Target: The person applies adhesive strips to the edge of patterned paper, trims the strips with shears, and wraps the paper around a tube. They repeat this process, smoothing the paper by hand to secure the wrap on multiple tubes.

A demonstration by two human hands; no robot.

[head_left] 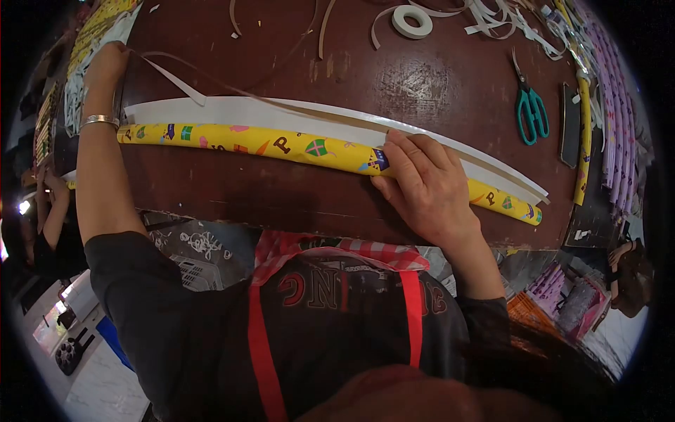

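A long roll of yellow wrapping paper (256,141), printed with letters and presents, lies across the table with its white underside edge (232,111) showing along the far side. My right hand (425,179) is wrapped over the roll right of its middle, thumb on the near side. My left hand (107,67) is beyond the roll's left end, fingers curled and partly hidden. From it a thin tape backing strip (204,72) runs right towards the paper's edge. A white pointed piece of the strip (176,83) hangs near the left hand.
A tape roll (412,22) and loose strips (492,20) lie at the back of the brown table (316,197). Teal-handled scissors (531,112) and a dark flat block (569,126) are at the right. Purple rolls (619,119) stand beyond. Another person's arm (56,207) shows at the left.
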